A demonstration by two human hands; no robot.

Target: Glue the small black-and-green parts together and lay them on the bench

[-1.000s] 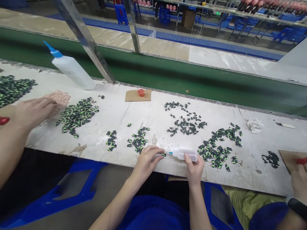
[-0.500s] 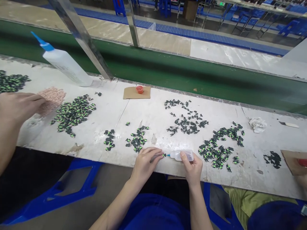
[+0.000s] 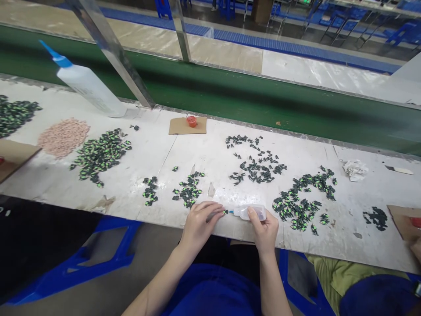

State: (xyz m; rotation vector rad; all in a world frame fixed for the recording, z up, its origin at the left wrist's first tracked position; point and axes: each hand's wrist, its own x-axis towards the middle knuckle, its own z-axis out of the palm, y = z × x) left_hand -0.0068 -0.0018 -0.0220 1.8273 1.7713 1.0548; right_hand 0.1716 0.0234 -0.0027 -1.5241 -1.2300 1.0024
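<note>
At lower ctr of frame, my L hand [image 3: 199, 221] holds a small blk/grn part [image 3: 225, 212] at the fingertips, my R hand [image 3: 267, 229] grips the squeeze btl [image 3: 243, 213] approx. horiz., blue tip [image 3: 231, 212] facing the part, prob. for alignment.

Two bottles [image 3: 251, 212] [image 3: 90, 90], three cardboard pieces [image 3: 177, 127] [image 3: 19, 153] [image 3: 397, 219], one crumpled wad [image 3: 355, 170].

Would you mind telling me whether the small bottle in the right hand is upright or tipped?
Tipped: the right hand holds the small bottle roughly sideways, its blue tip pointing toward the small piece in the left hand.
</note>
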